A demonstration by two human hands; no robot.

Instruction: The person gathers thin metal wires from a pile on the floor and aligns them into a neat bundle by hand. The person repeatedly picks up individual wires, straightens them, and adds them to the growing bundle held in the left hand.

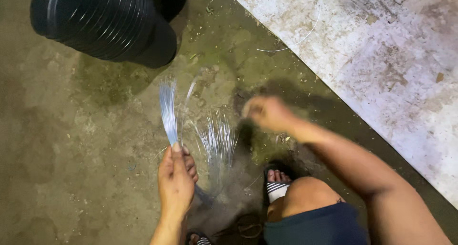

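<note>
My left hand [176,178] grips a bundle of thin, pale blue-white strands [168,109] that stand upright from the fist and fan out at the top. A second spray of the same strands [218,142] spreads just right of that hand, low over the ground. My right hand [267,112] is blurred with motion, fingers curled, above and to the right of this spray; whether it pinches a strand I cannot tell. My bare knee [307,192] and a sandalled foot [276,183] are below the right arm.
A black ribbed drum-like object [102,23] lies at the top left. A pale, stained slab [381,59] runs diagonally across the right side, with a thin curved wire [298,41] on its edge. The ground is damp, mossy concrete [71,130].
</note>
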